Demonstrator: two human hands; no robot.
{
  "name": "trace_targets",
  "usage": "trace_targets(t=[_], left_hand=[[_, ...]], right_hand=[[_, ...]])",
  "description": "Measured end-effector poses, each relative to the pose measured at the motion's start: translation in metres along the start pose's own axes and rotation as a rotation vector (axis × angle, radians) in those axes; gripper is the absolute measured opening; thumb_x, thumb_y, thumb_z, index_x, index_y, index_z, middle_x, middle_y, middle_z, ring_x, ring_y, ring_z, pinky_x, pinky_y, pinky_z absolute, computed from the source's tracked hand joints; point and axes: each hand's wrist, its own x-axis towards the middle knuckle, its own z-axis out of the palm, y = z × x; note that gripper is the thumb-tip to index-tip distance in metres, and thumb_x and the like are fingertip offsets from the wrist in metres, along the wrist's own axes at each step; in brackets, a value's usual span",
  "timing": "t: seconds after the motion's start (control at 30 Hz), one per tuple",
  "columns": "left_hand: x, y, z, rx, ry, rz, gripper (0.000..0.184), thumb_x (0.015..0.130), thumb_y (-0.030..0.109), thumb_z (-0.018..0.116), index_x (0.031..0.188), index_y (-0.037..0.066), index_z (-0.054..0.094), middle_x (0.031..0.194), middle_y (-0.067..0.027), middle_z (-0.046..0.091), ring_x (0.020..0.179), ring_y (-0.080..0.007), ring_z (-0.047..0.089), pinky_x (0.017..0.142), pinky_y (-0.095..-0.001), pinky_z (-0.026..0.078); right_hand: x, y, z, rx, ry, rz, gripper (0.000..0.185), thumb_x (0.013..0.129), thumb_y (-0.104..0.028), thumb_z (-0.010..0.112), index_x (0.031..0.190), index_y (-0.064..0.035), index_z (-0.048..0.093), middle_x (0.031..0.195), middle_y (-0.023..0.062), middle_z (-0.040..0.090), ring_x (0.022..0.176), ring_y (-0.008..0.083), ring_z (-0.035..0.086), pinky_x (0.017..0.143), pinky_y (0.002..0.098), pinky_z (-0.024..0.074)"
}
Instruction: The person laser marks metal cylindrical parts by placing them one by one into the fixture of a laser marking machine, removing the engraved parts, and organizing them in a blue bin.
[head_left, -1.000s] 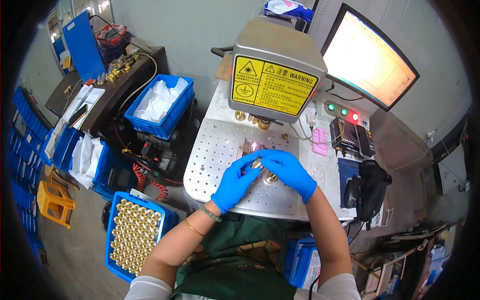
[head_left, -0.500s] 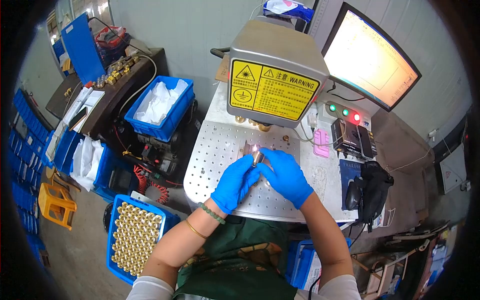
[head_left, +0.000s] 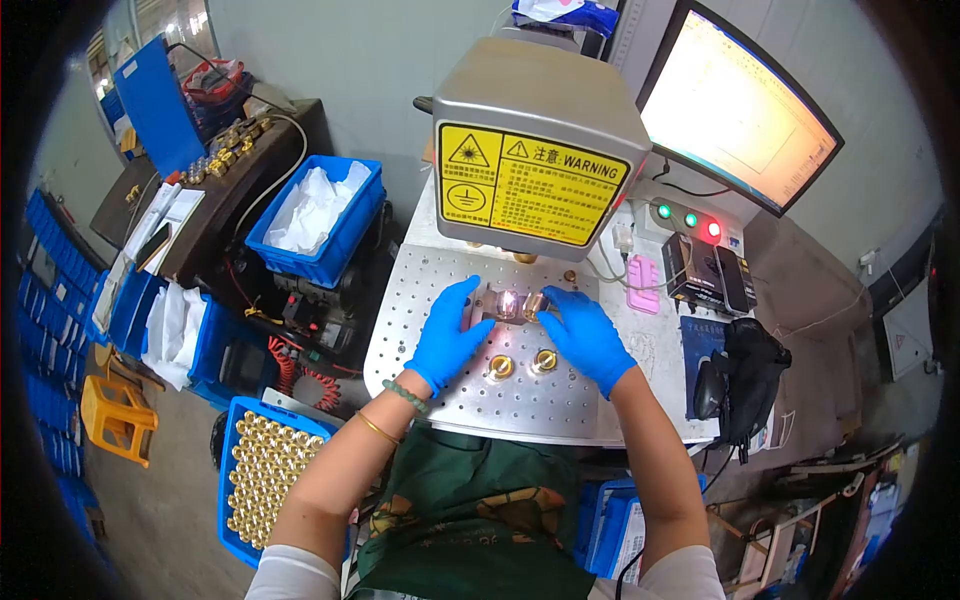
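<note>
My left hand [head_left: 447, 338], in a blue glove, is open beside a small fixture [head_left: 482, 304] on the perforated metal plate [head_left: 430, 290]. Its thumb and fingers are spread, with nothing between them. A metal fitting [head_left: 507, 304] stands by the fixture, brightly lit on top. My right hand [head_left: 588, 342], also gloved in blue, pinches a brass fitting [head_left: 534, 304] just right of the lit one. Two more brass fittings, a left one [head_left: 500, 367] and a right one [head_left: 544, 360], stand on the plate between my hands.
Overhead hangs a grey machine head [head_left: 540, 100] with a yellow laser warning label. A monitor [head_left: 740, 105], a button box [head_left: 690, 222] and a pink tray [head_left: 642, 284] are at the right. A blue crate [head_left: 228, 480] of brass fittings stands at lower left.
My hands were together at one fitting under the machine head. They have moved apart, the left one opening to the left. The two fittings nearer me have come into view.
</note>
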Motion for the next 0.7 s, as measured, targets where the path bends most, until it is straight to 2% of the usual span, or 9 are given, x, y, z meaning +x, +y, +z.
trace_targets(t=[0.03, 0.1, 0.23, 0.33, 0.5, 0.57, 0.63, 0.67, 0.7], left_hand=[[0.001, -0.004, 0.002, 0.0, -0.002, 0.0, 0.064, 0.08, 0.018, 0.071, 0.135, 0.004, 0.041, 0.126, -0.0168, 0.049, 0.112, -0.0294, 0.049, 0.097, -0.0377, 0.042], [0.006, -0.003, 0.004, 0.232, -0.004, 0.249, 0.07, 0.075, 0.018, 0.073, 0.135, 0.005, 0.041, 0.128, -0.0201, 0.049, 0.116, -0.0378, 0.046, 0.101, -0.0436, 0.038], [0.019, 0.002, 0.005, 0.276, -0.054, 0.212, 0.073, 0.073, 0.019, 0.075, 0.135, 0.005, 0.041, 0.129, -0.0199, 0.048, 0.117, -0.0383, 0.046, 0.101, -0.0442, 0.039], [0.031, -0.003, 0.005, 0.308, -0.099, 0.261, 0.077, 0.07, 0.023, 0.078, 0.136, 0.007, 0.041, 0.13, -0.0189, 0.048, 0.117, -0.0377, 0.046, 0.1, -0.044, 0.039], [0.039, 0.011, 0.008, 0.342, -0.196, 0.206, 0.084, 0.066, 0.034, 0.081, 0.135, 0.009, 0.042, 0.129, -0.0168, 0.05, 0.118, -0.0366, 0.046, 0.101, -0.0431, 0.039], [0.039, 0.007, 0.008, 0.304, -0.173, 0.257, 0.066, 0.071, 0.033, 0.078, 0.126, 0.008, 0.052, 0.126, -0.0168, 0.052, 0.117, -0.0364, 0.047, 0.101, -0.0439, 0.039], [0.037, -0.006, 0.007, 0.286, -0.053, 0.326, 0.052, 0.076, 0.028, 0.075, 0.12, 0.008, 0.057, 0.121, -0.0157, 0.055, 0.111, -0.0337, 0.052, 0.096, -0.0408, 0.043], [0.033, -0.002, 0.004, 0.287, -0.052, 0.325, 0.052, 0.076, 0.028, 0.075, 0.12, 0.008, 0.057, 0.121, -0.0157, 0.055, 0.111, -0.0337, 0.052, 0.096, -0.0408, 0.043], [0.026, 0.002, 0.0, 0.034, -0.021, 0.134, 0.047, 0.078, 0.025, 0.073, 0.119, 0.008, 0.057, 0.115, -0.0134, 0.058, 0.105, -0.0291, 0.056, 0.091, -0.0377, 0.046]], right_hand=[[0.0, 0.002, 0.002, -0.005, 0.004, -0.007, 0.037, 0.089, -0.026, 0.056, 0.12, -0.0043, 0.054, 0.105, 0.0192, 0.062, 0.097, 0.0359, 0.059, 0.085, 0.0429, 0.0457], [0.001, 0.004, 0.004, -0.009, 0.008, -0.013, 0.038, 0.089, -0.026, 0.057, 0.12, -0.0045, 0.054, 0.104, 0.019, 0.062, 0.096, 0.0358, 0.059, 0.085, 0.043, 0.0458], [0.001, 0.004, 0.005, -0.009, 0.016, -0.018, 0.037, 0.089, -0.025, 0.056, 0.119, -0.0046, 0.054, 0.103, 0.0185, 0.062, 0.096, 0.0355, 0.058, 0.084, 0.0431, 0.0455], [0.002, 0.008, 0.009, -0.023, 0.031, -0.013, 0.036, 0.089, -0.025, 0.056, 0.119, -0.0049, 0.054, 0.103, 0.0184, 0.062, 0.096, 0.0356, 0.058, 0.084, 0.0429, 0.045], [0.006, 0.005, 0.006, -0.004, -0.033, 0.036, 0.036, 0.089, -0.025, 0.056, 0.119, -0.0054, 0.055, 0.103, 0.0185, 0.062, 0.097, 0.0356, 0.058, 0.086, 0.0429, 0.0441], [0.006, 0.012, 0.019, -0.097, 0.179, -0.116, 0.035, 0.088, -0.028, 0.055, 0.114, -0.0043, 0.057, 0.094, 0.0156, 0.064, 0.09, 0.0318, 0.06, 0.079, 0.0439, 0.0455], [0.008, 0.009, 0.02, -0.077, 0.132, -0.075, 0.035, 0.087, -0.027, 0.055, 0.114, -0.0042, 0.058, 0.097, 0.0155, 0.064, 0.091, 0.0315, 0.06, 0.08, 0.0442, 0.0454], [0.009, 0.007, 0.021, -0.069, 0.157, -0.089, 0.034, 0.087, -0.026, 0.056, 0.113, -0.0043, 0.058, 0.097, 0.0156, 0.064, 0.091, 0.0316, 0.06, 0.08, 0.0442, 0.0454], [0.01, 0.005, 0.023, -0.059, 0.182, -0.103, 0.033, 0.086, -0.026, 0.056, 0.111, -0.0045, 0.059, 0.098, 0.0157, 0.064, 0.091, 0.0316, 0.06, 0.08, 0.0442, 0.0454]])
